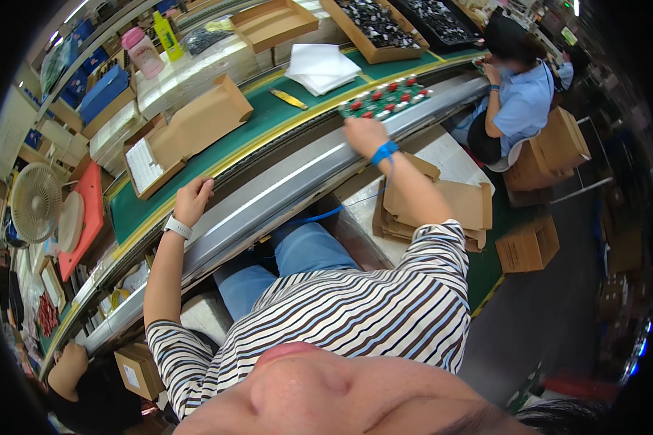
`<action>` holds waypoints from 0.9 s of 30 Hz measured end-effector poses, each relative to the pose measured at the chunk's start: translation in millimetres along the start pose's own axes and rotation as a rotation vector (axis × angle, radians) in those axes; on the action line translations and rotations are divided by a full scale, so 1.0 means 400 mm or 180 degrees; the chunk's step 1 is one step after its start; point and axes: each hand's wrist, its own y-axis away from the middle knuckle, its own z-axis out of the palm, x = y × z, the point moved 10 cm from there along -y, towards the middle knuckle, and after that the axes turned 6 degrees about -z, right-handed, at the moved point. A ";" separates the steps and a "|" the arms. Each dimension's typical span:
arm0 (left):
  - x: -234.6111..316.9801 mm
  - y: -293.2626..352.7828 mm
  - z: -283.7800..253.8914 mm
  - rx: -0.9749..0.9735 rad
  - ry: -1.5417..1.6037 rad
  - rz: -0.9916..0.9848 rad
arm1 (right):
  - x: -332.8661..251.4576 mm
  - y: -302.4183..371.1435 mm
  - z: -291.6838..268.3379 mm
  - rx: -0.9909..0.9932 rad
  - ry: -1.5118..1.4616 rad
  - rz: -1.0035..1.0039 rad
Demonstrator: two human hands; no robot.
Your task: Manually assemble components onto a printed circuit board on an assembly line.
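My right hand, with a blue wrist strap, has its fingers closed on the near left edge of a green circuit board. The board carries several red and white parts and lies over the far rim of the metal rail. My left hand, with a pale watch on the wrist, rests loosely curled above the conveyor's near edge; nothing shows in its fingers. Just beyond it sits an open cardboard box with a white gridded piece inside. A yellow cutter-like tool and white foam sheets lie on the green belt.
A metal rail runs across in front of me. Behind the belt stand a pink bottle, a yellow-green bottle and a carton of black parts. Flattened cartons lie at my right. A co-worker in blue sits farther right.
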 end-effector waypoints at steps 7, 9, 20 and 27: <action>0.020 -0.038 -0.043 0.0262 -0.0327 0.0451 | 0.064 -0.087 0.005 0.0377 -0.0122 0.0205; 0.033 -0.046 -0.042 0.0252 -0.0292 0.0377 | -0.114 -0.127 0.016 0.0340 -0.0488 -0.0301; 0.031 -0.008 -0.104 0.0586 0.0180 0.0662 | -0.860 -0.026 0.049 0.0591 -0.2045 -0.3672; 0.059 0.013 -0.080 0.0342 -0.0194 0.0990 | -0.836 -0.062 0.126 -0.0303 -0.2259 -0.3302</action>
